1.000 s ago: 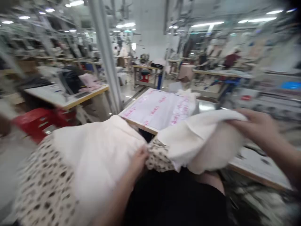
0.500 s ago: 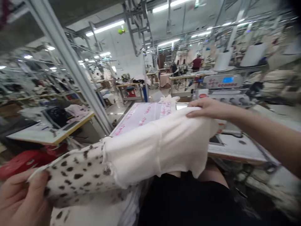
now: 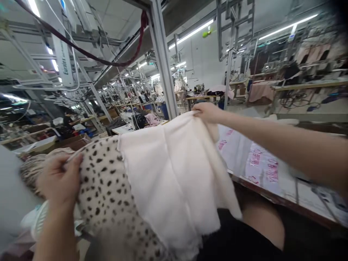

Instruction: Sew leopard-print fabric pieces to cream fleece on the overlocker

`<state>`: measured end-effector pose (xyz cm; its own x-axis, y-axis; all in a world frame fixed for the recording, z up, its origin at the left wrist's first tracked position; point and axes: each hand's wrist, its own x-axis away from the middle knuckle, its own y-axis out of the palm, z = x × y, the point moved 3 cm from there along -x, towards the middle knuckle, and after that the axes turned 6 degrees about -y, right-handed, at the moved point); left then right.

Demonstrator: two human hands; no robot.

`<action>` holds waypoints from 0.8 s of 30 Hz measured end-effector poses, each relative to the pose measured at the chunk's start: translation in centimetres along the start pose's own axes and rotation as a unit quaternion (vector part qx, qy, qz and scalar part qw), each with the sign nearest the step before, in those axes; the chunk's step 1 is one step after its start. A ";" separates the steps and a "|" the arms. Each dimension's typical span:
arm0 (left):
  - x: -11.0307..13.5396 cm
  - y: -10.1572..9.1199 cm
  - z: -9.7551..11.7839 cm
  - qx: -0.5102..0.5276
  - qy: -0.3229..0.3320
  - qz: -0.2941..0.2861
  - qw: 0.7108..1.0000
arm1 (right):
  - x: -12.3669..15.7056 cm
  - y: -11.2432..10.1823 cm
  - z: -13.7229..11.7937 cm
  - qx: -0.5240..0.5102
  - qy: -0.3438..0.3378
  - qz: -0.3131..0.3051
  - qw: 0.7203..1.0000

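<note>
A fabric piece hangs stretched between my two hands, over my lap. Its left part is beige with dark brown spots; the right part is plain cream-white, with a seam running down it. My left hand pinches the upper edge at the spotted end, thumb against fingers. At the white end, my right hand grips the top edge with its arm reaching across from the right. The lower edge of the cloth drapes loose and is partly blurred.
Right of the cloth is a work table covered in plastic with pink print. A bundle of striped fabric lies behind my left hand. A metal post rises ahead, with sewing machines beyond it.
My view has swung left, away from the sewing machine with the blue display. Both hands have lifted the cloth, so it now hangs more spread out, with more of the spotted part showing.
</note>
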<state>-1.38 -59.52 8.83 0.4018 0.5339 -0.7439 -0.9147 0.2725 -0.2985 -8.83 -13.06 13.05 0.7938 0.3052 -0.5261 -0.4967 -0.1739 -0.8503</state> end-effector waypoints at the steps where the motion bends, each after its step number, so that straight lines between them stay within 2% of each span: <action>1: -0.2 1.9 -1.4 -0.040 0.014 -0.040 0.998 | -0.6 2.3 -0.8 0.013 0.002 0.018 1.000; 3: 0.7 5.8 -4.1 -0.062 0.023 -0.118 0.991 | -0.1 7.2 -2.3 0.022 -0.004 0.017 1.000; 6: 4.4 10.1 -7.1 -0.074 0.030 -0.194 0.978 | 3.9 13.5 -3.8 0.016 -0.070 -0.029 0.997; 8: 7.5 11.6 -8.0 -0.071 0.035 -0.221 0.972 | 7.5 16.4 -3.8 0.028 -0.150 -0.048 0.987; 10: 10.7 12.2 -8.0 -0.062 0.043 -0.242 0.967 | 11.1 18.2 -2.6 0.047 -0.193 -0.050 0.979; 13: 14.8 12.5 -7.6 -0.059 0.055 -0.263 0.961 | 15.6 19.5 0.9 0.065 -0.186 -0.063 0.978; 17: 18.0 13.1 -8.3 -0.101 0.039 -0.275 0.955 | 19.6 19.8 5.2 0.077 -0.097 -0.062 0.990; 20: 19.0 13.5 -8.9 -0.132 0.027 -0.281 0.950 | 21.0 19.5 6.3 0.056 -0.027 -0.073 0.995; 24: 19.1 13.5 -8.7 -0.156 0.027 -0.284 0.946 | 21.2 19.2 5.9 0.024 0.001 -0.077 0.997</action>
<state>-6.47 -52.62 -14.58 0.8373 0.3290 -0.4368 -0.5230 0.2489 -0.8152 -3.65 -4.42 -14.38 0.8629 0.3220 -0.3896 -0.3855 -0.0793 -0.9193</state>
